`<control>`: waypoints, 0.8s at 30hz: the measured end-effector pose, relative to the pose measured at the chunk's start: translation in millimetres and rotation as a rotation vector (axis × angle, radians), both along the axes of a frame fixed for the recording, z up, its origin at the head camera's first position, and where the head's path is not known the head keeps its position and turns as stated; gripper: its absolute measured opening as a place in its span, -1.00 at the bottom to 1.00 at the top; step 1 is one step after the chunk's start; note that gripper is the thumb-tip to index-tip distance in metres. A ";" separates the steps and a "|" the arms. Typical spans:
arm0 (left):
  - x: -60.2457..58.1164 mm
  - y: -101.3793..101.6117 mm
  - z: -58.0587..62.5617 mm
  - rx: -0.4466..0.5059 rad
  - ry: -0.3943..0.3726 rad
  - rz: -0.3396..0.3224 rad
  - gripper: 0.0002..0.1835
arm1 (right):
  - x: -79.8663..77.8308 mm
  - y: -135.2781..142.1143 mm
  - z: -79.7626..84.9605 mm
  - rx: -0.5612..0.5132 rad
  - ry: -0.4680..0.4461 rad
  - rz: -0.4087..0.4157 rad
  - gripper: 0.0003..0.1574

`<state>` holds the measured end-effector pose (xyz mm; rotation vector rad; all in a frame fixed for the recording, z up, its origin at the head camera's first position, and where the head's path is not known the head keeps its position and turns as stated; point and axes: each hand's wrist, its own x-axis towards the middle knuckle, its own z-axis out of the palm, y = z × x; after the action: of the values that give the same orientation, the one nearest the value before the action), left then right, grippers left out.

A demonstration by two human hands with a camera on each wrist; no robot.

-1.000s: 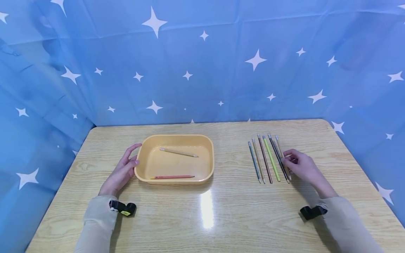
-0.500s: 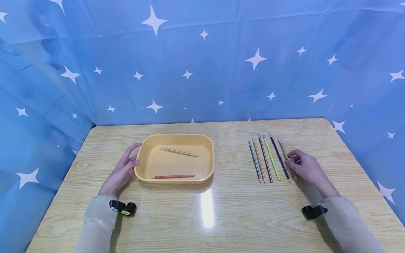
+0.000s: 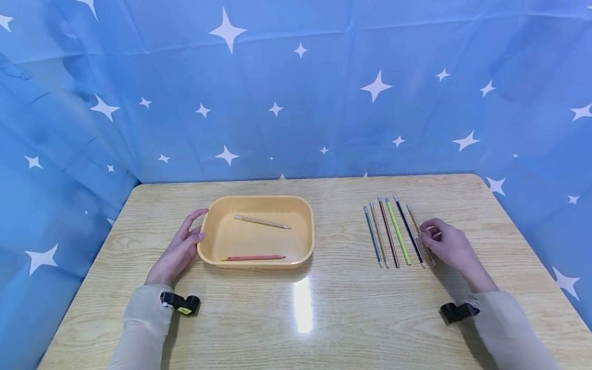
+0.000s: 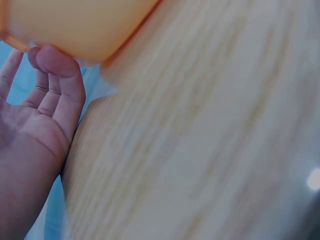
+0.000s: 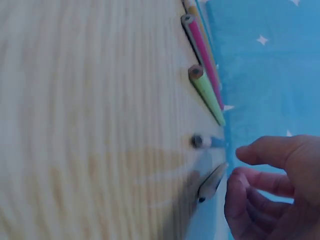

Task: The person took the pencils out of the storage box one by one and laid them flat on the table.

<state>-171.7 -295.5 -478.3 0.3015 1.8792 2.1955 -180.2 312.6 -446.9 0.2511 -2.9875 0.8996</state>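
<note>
My left hand (image 3: 178, 250) touches the left end of a yellow-orange plastic tray (image 3: 311, 231), thumb and forefinger spread along its rim. In the left wrist view the fingertips meet the tray wall (image 4: 100, 30). A natural-wood pencil (image 3: 411, 213) lies at the right end of a row of pencils. My right hand (image 3: 446, 245) is over its lower half, fingertips right at it. From the right wrist, the thumb and loosely bent fingers (image 5: 262, 177) stand slightly apart, and the wooden pencil (image 5: 212, 182) shows beyond them on the table. Beside it lies a black pencil (image 3: 409, 231).
Left of the black pencil lie a green pencil (image 3: 398, 231), a dark red one (image 3: 388, 231), a gold one (image 3: 379, 234) and a blue one (image 3: 372, 236). Inside the tray are a wooden pencil (image 3: 262, 222) and a red pencil (image 3: 253, 258). A blue starry curtain (image 3: 296, 77) hangs behind the table.
The rightmost wooden pencil and my right hand shifted slightly right, widening its gap from the black pencil, which also moved a little. Since half a second ago both hands have stayed nearly still.
</note>
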 end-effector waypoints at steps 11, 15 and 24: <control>0.7 0.8 0.1 -0.004 -0.010 0.015 -0.40 | 3.0 -26.8 10.5 -0.123 0.050 0.087 -0.72; 1.0 1.8 0.6 -0.003 -0.013 0.013 -0.40 | 3.4 -41.5 11.6 -0.157 0.075 0.155 -0.75; 0.9 2.0 2.5 -0.016 -0.015 0.022 -0.40 | -0.5 -80.5 16.1 -0.194 0.041 0.278 -0.77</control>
<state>-170.8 -293.5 -475.8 0.2628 1.8996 2.1899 -180.7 232.1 -430.8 0.6821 -2.8449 1.1814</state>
